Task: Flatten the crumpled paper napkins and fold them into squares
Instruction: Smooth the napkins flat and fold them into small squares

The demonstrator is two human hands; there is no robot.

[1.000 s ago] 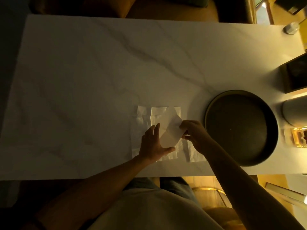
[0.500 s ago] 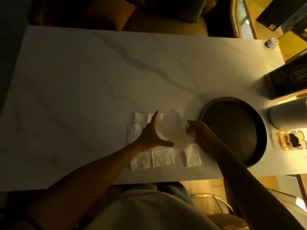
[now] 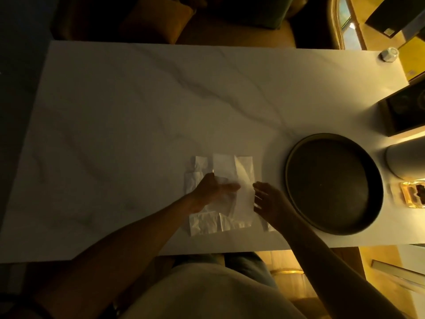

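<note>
A white creased paper napkin (image 3: 202, 224) lies spread flat on the marble table (image 3: 115, 125), close to the front edge. Over its middle sits a thinner, translucent sheet of napkin (image 3: 243, 192), slightly raised and blurred. My left hand (image 3: 211, 187) is at the sheet's left side, thumb pointing right, with the paper lying over its fingers. At the sheet's right edge is my right hand (image 3: 269, 201), fingers apart and fingertips touching the paper. I cannot tell whether the sheet is a flap of the flat napkin or a separate one.
A dark round tray (image 3: 296, 180) stands just right of my right hand. Further right are a pale cylinder (image 3: 407, 160), a dark box (image 3: 404, 113) and an amber glass dish (image 3: 411, 196). A small metal object (image 3: 388, 55) sits at the far right corner.
The sheet, held up between both hands earlier, has come down over the flat napkin. My right hand has loosened from a pinch to spread fingers. The camera view has shifted.
</note>
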